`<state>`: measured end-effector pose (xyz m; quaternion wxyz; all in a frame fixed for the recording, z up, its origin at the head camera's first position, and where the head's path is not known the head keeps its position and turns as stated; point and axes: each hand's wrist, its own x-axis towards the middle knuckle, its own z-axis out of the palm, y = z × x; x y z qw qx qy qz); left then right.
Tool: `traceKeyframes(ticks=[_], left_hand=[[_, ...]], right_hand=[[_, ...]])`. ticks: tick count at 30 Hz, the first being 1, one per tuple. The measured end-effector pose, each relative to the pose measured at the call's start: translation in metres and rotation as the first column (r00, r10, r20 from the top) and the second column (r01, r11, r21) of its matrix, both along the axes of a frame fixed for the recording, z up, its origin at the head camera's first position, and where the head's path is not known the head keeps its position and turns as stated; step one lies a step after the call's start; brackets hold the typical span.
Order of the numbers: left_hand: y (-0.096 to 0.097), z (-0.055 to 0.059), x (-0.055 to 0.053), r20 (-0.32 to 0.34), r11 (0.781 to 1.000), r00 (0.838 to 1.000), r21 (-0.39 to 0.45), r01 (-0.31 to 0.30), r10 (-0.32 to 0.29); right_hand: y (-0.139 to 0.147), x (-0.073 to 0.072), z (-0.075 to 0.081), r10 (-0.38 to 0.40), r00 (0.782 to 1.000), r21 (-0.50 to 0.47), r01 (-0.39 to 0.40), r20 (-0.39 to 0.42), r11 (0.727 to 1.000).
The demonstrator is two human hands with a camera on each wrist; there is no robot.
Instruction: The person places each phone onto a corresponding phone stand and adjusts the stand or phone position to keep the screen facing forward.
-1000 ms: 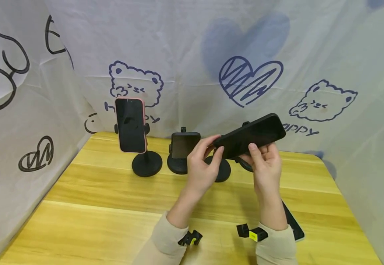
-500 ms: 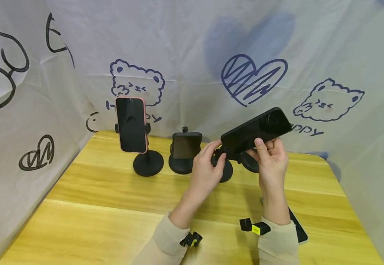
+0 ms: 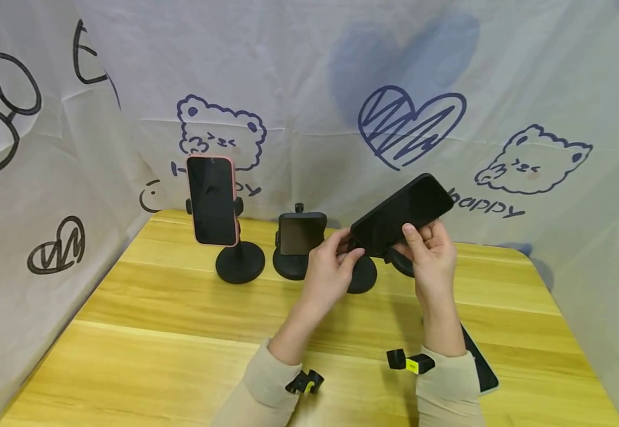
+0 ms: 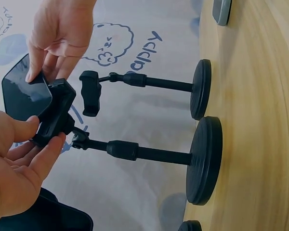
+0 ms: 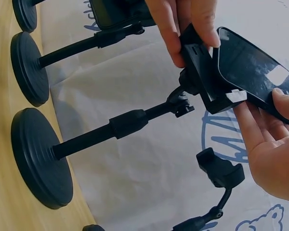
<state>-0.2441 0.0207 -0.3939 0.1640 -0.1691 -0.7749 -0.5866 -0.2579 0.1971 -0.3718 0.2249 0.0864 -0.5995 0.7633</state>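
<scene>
A black phone (image 3: 405, 207) slants up to the right, in my right hand (image 3: 434, 264), thumb on its screen and fingers behind. My left hand (image 3: 326, 273) grips the clamp (image 4: 58, 113) of a black phone stand, its thumb at the phone's lower corner. The phone's lower end lies right at the clamp's jaws in the right wrist view, tilted against them. This stand's round base (image 3: 362, 277) rests on the table. Beside it on the right is another stand with a bare clamp (image 4: 90, 94), mostly hidden by the phone in the head view.
At the left, a pink-edged phone (image 3: 213, 201) stands upright in a stand. A second stand holds a dark phone (image 3: 302, 234), seen low. Another phone (image 3: 481, 363) lies on the wooden table (image 3: 181, 356), partly under my right forearm. A printed cloth (image 3: 309, 89) hangs behind.
The phone first shifted up and right, then back left and slightly down, now tilted more steeply. My right hand moved with it; my left hand stayed near the clamp.
</scene>
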Motion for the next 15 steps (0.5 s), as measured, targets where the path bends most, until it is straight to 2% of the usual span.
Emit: traceKeyframes(ticks=[3,9,15], left_hand=[[-0.0003,0.0011,0.0001,0.03,1.0,0.999,0.027,0.012,-0.013],[-0.0005,0.0023,0.0018,0.02,0.999,1.0,0.031,0.016,-0.017],[-0.0008,0.0028,0.002,0.005,1.0,1.0,0.028,0.002,-0.002]], right_hand=[[0.0008,-0.0007,-0.0021,0.024,1.0,0.018,-0.024,0.003,1.0],[0.0013,-0.0014,-0.0053,0.103,0.995,0.001,-0.103,-0.007,0.995],[0.0012,-0.0016,-0.0076,0.086,0.996,0.104,-0.083,-0.028,0.991]])
